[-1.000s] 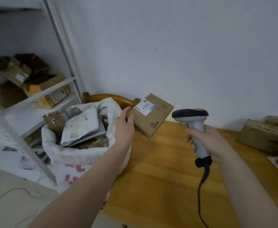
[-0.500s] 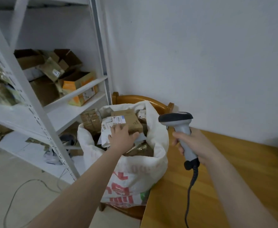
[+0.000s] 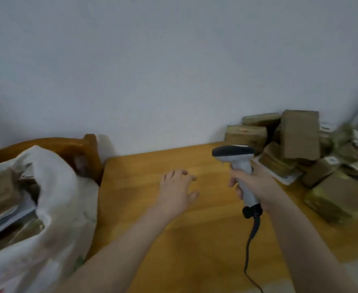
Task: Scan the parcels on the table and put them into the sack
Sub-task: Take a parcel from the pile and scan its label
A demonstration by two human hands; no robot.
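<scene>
Since the heap of brown cardboard and tape-wrapped parcels (image 3: pixel 313 161) lies at the far right of the honey-coloured wooden table (image 3: pixel 152 218), against the wall, we enter it first: every piece sits to the right of both hands.

- Tallest item: a plain brown carton (image 3: pixel 299 134), propped on end and leaning on the heap, its long axis near upright.
- Nearest item: a greenish-brown wrapped packet (image 3: pixel 334 199) at the near right edge. Blur hides any label.
- Right hand (image 3: pixel 256 182): the closer one, just beside the heap's left fringe, but clamped round the handle of the grey-and-black pistol-grip barcode scanner (image 3: pixel 237 159). The scanner's head is uppermost and its black cable (image 3: pixel 250 235) trails down.
- Left hand (image 3: pixel 178 190): fingers spread, holding nothing, over bare tabletop, well apart from the parcels. We judge that this free hand must travel right, past the scanner, to fetch one.
- White woven sack (image 3: pixel 63 197): left of the table, mouth gaping, parcels inside, with an orange-brown wooden chair (image 3: pixel 72 146) behind it.
</scene>
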